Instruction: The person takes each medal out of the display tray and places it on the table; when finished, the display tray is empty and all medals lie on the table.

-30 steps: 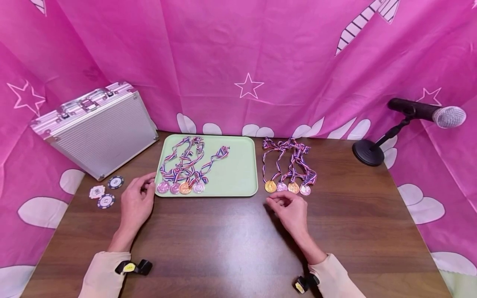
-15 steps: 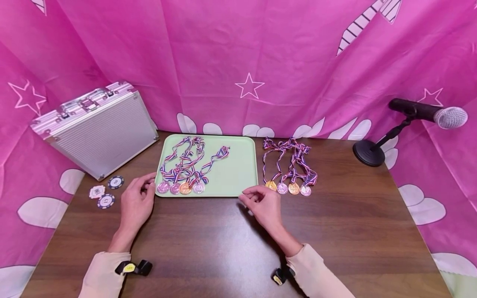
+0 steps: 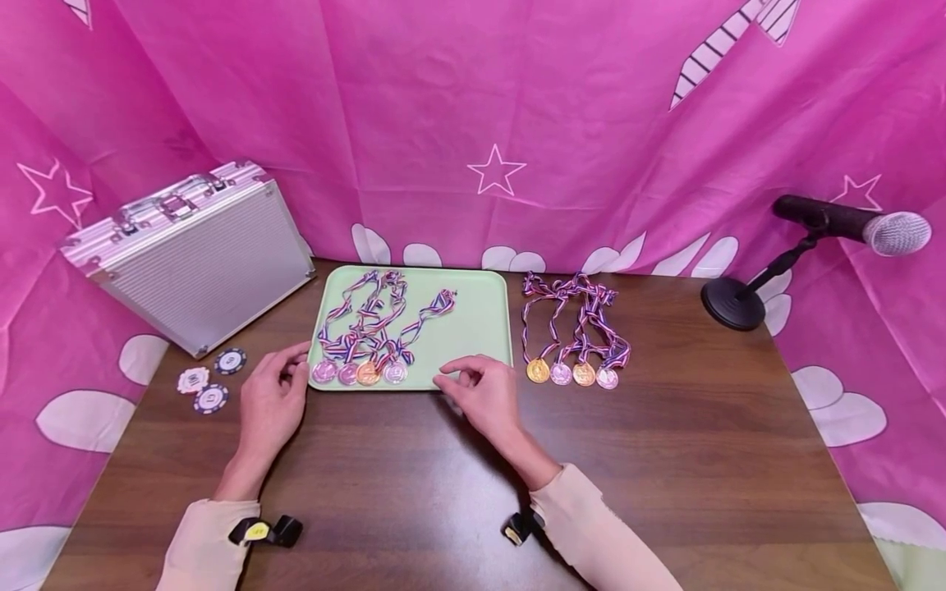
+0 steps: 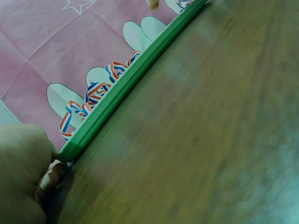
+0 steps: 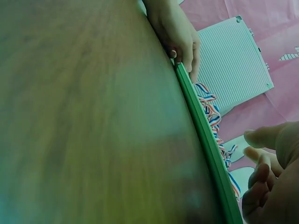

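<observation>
**Two hands at the front of a green tray**

The tray [image 3: 473, 345] lies flat on the worktop [image 3: 458, 476], near its back edge and a little left of centre. It is pale green, shallow, with rounded corners and a low raised rim. Its left half holds four medals [image 3: 358, 372] in a row along the front rim, their striped ribbons [image 3: 369, 316] trailing toward the back; its right half is bare.

The left hand [image 3: 269, 402] rests at the tray's front left corner, fingertips against the rim. The left wrist view shows them touching the corner from the side, which looks like a way of steadying the tray; the fingers are relaxed and hold nothing. The right hand [image 3: 484, 392] sits at the front rim beside the bare half, fingers loosely curled with the forefinger pointing left over the edge. It seems empty, and I cannot tell whether it touches the rim.

Just right of the tray, four more medals [image 3: 567, 373] lie on the wood in a like row, gold, silver and bronze, ribbons bunched behind them. It reads as an orderly layout, discs forward where they are easy to reach.

Farther out: a closed aluminium case [image 3: 188, 254] tilted at the left, three poker chips [image 3: 210, 382] before it, a microphone [image 3: 850, 222] on a stand at the right, and pink star-printed cloth [image 3: 473, 123] behind.
</observation>
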`<action>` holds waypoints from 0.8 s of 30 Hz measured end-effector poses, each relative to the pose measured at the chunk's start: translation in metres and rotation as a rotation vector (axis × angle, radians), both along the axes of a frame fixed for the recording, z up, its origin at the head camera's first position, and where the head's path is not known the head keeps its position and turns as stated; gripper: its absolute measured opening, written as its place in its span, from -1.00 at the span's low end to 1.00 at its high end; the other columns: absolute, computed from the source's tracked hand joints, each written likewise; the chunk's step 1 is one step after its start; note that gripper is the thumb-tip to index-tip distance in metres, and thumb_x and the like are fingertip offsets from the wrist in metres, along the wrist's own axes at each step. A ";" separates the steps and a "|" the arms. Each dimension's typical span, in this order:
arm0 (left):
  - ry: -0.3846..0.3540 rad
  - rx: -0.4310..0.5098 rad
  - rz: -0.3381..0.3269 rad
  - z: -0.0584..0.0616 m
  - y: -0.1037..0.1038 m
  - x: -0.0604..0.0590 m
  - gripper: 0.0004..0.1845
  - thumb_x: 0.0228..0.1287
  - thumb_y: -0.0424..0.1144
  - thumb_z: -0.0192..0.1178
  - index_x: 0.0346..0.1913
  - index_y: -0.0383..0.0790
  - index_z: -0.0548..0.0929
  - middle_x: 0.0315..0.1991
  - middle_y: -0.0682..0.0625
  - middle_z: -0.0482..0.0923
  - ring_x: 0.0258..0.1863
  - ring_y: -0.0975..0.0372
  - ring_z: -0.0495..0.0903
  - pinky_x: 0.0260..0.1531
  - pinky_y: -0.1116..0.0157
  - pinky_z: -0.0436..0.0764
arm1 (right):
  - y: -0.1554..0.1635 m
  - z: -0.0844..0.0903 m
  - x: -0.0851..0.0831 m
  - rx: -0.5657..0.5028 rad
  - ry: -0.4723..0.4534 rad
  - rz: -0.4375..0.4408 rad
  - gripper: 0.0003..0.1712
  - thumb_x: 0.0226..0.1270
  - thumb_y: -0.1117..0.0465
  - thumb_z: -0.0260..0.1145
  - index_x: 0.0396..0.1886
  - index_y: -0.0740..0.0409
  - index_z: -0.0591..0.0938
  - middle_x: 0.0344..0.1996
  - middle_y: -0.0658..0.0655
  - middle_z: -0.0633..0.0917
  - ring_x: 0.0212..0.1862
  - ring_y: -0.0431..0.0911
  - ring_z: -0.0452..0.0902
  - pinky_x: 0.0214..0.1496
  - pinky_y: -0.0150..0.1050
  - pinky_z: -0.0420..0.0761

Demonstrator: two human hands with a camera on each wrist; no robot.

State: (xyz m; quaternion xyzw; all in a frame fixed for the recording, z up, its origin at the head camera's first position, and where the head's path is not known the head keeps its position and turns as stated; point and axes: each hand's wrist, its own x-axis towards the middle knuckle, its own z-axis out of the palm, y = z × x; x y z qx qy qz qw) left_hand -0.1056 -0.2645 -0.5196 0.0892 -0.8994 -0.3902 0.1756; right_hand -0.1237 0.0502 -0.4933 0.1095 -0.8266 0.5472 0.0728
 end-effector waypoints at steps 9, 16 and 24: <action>0.003 -0.001 0.001 0.000 0.001 0.000 -0.66 0.63 -0.33 0.21 0.31 -0.26 0.78 -0.02 -0.19 0.69 -0.23 0.21 0.47 -0.25 0.39 0.35 | -0.018 -0.001 -0.005 0.136 0.004 -0.007 -0.88 0.21 0.22 0.72 -0.26 0.09 0.95 -0.68 -0.17 0.46 -0.52 -0.34 0.37 -0.30 -0.35 0.51; 0.014 -0.007 -0.003 0.000 -0.001 0.002 -0.67 0.62 -0.34 0.22 0.30 -0.27 0.79 -0.04 -0.18 0.69 -0.25 0.25 0.46 -0.25 0.40 0.34 | -0.037 -0.002 -0.010 0.216 0.021 0.031 -0.87 0.21 0.17 0.73 -0.28 0.07 0.95 -0.71 -0.19 0.43 -0.54 -0.33 0.34 -0.38 -0.36 0.43; 0.023 -0.004 -0.009 0.002 0.000 0.001 -0.67 0.62 -0.34 0.23 0.30 -0.26 0.79 -0.04 -0.17 0.69 -0.26 0.23 0.47 -0.29 0.46 0.32 | -0.059 -0.026 -0.027 0.345 0.013 -0.054 -0.68 0.08 -0.19 0.79 -0.34 -0.15 0.91 -0.69 -0.27 0.50 -0.54 -0.34 0.39 -0.48 -0.33 0.35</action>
